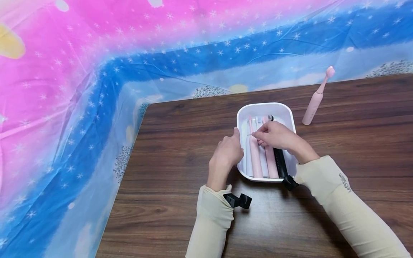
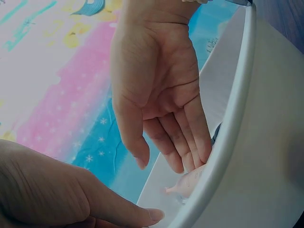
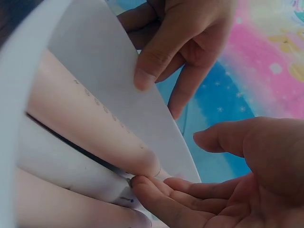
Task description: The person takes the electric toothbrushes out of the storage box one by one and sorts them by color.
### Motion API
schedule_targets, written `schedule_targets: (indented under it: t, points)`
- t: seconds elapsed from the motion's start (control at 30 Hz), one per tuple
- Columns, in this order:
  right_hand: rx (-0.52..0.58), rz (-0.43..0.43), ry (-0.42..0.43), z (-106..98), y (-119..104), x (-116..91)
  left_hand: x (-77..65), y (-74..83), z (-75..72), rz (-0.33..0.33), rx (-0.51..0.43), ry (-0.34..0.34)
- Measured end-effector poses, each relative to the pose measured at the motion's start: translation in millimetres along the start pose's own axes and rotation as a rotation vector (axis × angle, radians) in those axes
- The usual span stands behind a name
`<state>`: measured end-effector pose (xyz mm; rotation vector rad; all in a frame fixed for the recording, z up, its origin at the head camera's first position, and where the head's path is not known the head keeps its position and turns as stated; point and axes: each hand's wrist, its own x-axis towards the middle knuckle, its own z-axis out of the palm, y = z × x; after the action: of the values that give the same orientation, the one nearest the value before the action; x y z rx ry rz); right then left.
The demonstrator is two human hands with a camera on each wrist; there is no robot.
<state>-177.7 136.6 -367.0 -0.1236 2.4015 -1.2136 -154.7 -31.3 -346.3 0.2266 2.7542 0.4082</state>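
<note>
A white bin [image 1: 265,105] holds several electric toothbrushes lying side by side. Among them are a pink toothbrush [image 1: 256,157] near the left wall, another pink one [image 1: 271,163], a white one [image 3: 71,159] between these two, and a black one [image 1: 280,161] on the right. My left hand [image 1: 227,152] grips the bin's left wall, thumb inside and fingers outside in the right wrist view. Over the bin, my right hand [image 1: 278,135] reaches in with extended fingers at the necks of the toothbrushes. Its thumb stands apart from the fingers in the right wrist view.
Behind the bin, to its right, a pink electric toothbrush [image 1: 313,105] stands upright on the brown wooden table [image 1: 174,143]. A pink and blue patterned cloth [image 1: 180,57] hangs along the table's back and left edges. Black wrist cameras sit on both sleeves.
</note>
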Motion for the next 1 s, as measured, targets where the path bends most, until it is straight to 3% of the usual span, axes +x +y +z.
schedule_targets:
  t: [0.2,0.7,1.0]
  points:
    - [-0.007,0.005,-0.035,4.1,-0.8,3.0,0.4,0.6,0.0,-0.015,-0.007,-0.007]
    - [-0.177,0.002,-0.038,12.8,-8.7,12.3,-0.4,1.1,0.3,-0.013,0.01,-0.003]
    - [-0.147,0.016,-0.039,14.4,-9.4,12.5,-0.4,0.4,0.1,-0.01,0.005,0.002]
